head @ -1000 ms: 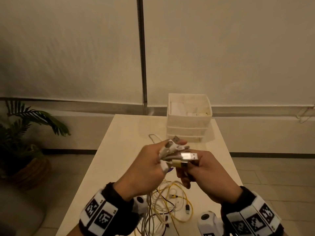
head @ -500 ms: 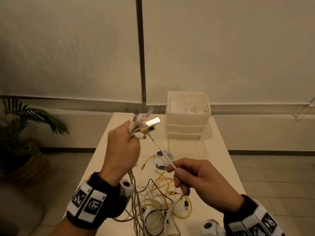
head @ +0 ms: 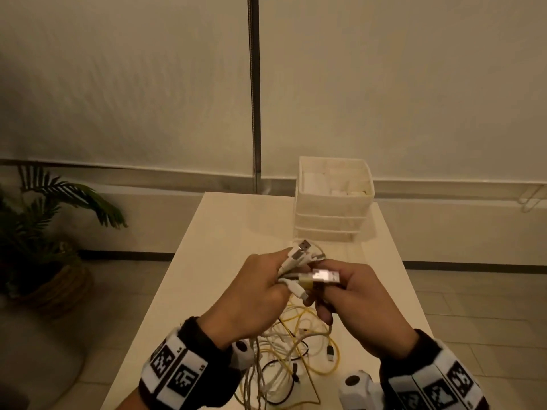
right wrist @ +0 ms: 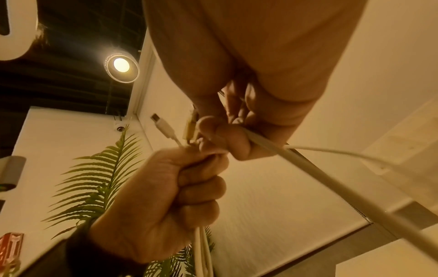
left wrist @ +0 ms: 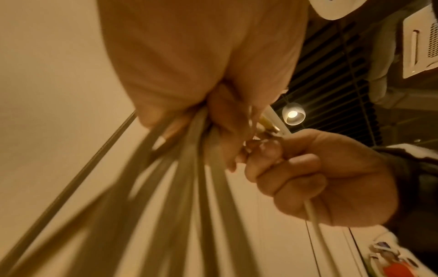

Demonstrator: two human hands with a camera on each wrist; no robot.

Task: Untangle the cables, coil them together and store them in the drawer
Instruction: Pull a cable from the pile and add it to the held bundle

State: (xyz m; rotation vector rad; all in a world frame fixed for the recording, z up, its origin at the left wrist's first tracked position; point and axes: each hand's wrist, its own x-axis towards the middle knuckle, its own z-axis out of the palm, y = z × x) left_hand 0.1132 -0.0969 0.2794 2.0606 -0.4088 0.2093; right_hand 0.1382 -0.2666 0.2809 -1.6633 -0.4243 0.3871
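Loose loops of yellow, white and black cables (head: 299, 347) lie on the bench (head: 207, 261) directly beneath the wrists, their strands rising into the left hand (head: 254, 294), which grips the gathered plug ends (head: 299, 255) in a fist. Just beside it, knuckles nearly touching, the right hand (head: 358, 303) closes round a single white lead and, it appears, a bright metal plug (head: 324, 276) pointing rightward, though blur hides the exact pinch. The bundle's long axis runs down and toward the person. Well beyond the hands, slightly right of centre, stands the white drawer unit (head: 331, 214), nearer the right hand.
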